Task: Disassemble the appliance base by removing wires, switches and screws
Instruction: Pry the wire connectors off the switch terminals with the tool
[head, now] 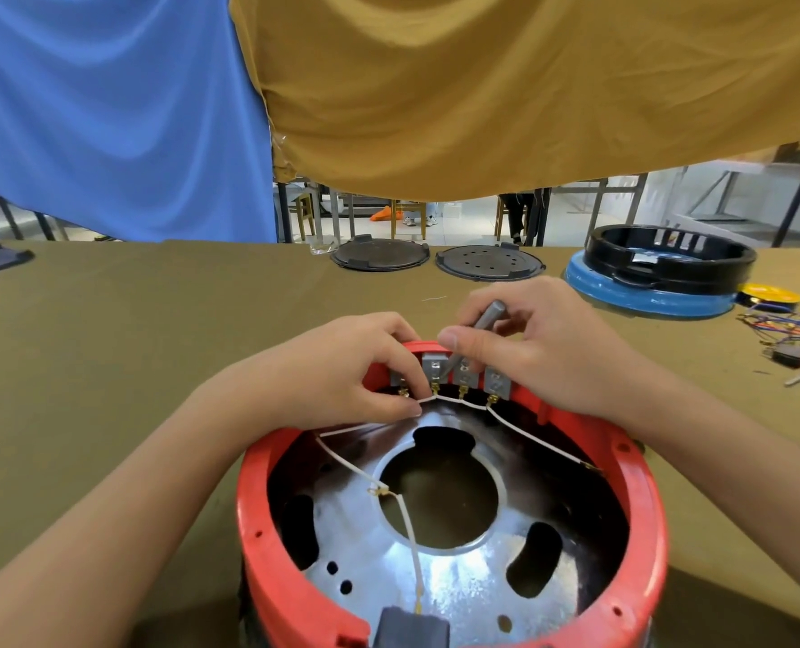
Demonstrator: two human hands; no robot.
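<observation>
Fingers (pixel 407 390), left hand (pixel 342 367): pinched white wire (pixel 440 398) at switches (pixel 463 374). Right hand (pixel 543 348): gripped screwdriver (pixel 475 332). Risk: tip slipping, tearing terminals.

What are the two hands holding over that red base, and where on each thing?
The right hand grips a grey tool by its handle. The left hand pinches the white wire near the switch terminals.
</observation>
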